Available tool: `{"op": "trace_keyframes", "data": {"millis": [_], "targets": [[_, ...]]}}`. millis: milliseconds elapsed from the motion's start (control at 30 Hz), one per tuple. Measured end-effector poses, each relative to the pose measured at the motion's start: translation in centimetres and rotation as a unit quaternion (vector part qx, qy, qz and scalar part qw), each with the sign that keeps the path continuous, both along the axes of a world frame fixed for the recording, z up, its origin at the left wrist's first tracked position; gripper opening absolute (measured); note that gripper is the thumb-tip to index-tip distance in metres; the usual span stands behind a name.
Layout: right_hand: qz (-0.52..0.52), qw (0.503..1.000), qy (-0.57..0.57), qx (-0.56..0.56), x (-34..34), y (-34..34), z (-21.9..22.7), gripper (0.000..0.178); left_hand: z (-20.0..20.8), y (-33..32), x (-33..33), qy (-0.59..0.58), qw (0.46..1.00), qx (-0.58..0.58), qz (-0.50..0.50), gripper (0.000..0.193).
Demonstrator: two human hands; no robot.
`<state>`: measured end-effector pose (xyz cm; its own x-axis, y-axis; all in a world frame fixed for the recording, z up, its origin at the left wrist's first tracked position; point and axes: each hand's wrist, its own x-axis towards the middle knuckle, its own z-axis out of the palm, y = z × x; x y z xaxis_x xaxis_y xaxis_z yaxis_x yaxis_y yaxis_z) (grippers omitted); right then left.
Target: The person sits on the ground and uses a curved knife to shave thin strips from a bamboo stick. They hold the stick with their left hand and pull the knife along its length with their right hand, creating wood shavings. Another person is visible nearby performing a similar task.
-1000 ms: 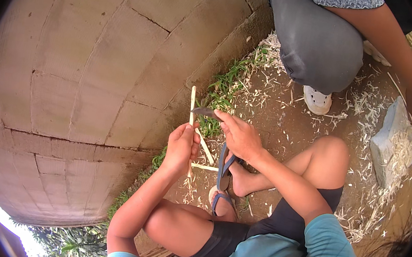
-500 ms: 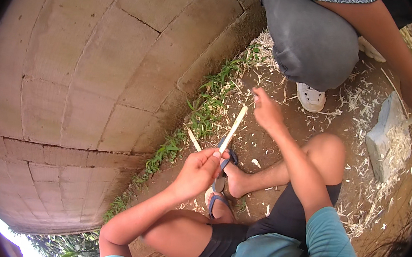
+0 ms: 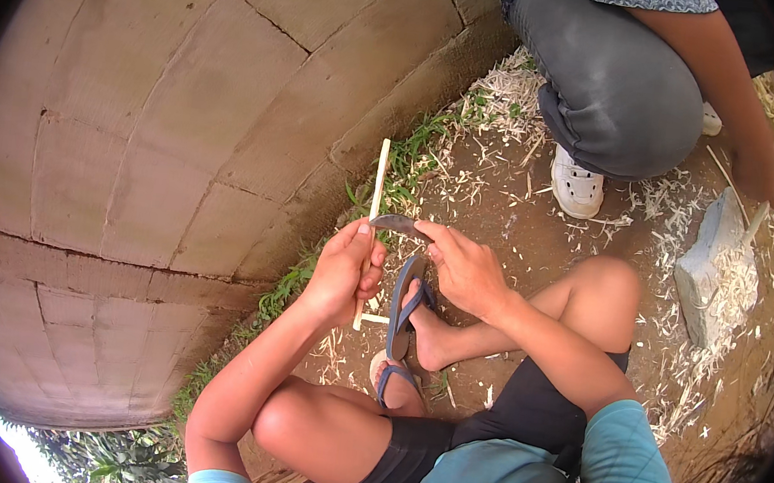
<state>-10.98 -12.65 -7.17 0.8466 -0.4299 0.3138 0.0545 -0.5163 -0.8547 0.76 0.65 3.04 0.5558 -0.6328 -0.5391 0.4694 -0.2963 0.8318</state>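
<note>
While my left hand grips the thin pale bamboo stick upright above my sandalled foot, my right hand pinches the dark curved blade against it; a slip could nick my left thumb or splinter the stick.

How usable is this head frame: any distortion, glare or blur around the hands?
Head view: strong fisheye bending, so the block wall bulges and black corners frame it; even daylight, no glare; left hand, stick, right hand and blade reasonably sharp; overexposed patch at lower left.
</note>
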Motion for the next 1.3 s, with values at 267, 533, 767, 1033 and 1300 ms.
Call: {"op": "trace_keyframes", "data": {"millis": [267,533,767,1033,1300], "targets": [[-0.044,0.996,-0.037,0.063,0.5,-0.6,-0.2,0.033,0.3,-0.9,0.2,0.023,0.999,-0.023,0.006,0.026],[0.010,0.995,-0.083,0.055,1.2,-0.5,-1.8,0.042,-0.2,-0.9,-0.7,-0.069,0.996,0.041,-0.045,0.024],[-0.050,0.996,-0.057,0.035,2.7,0.1,-2.6,0.044,-1.0,-1.1,-1.1,-0.142,0.985,0.097,-0.014,0.024],[-0.032,0.996,-0.029,0.080,3.5,1.3,-3.0,0.039,-1.3,-0.6,0.3,-0.084,0.990,0.110,0.001,0.023],[-0.020,0.999,-0.010,0.047,3.1,1.9,-1.7,0.045,-1.8,-1.3,0.6,-0.034,0.995,0.092,0.007,0.021]]}}
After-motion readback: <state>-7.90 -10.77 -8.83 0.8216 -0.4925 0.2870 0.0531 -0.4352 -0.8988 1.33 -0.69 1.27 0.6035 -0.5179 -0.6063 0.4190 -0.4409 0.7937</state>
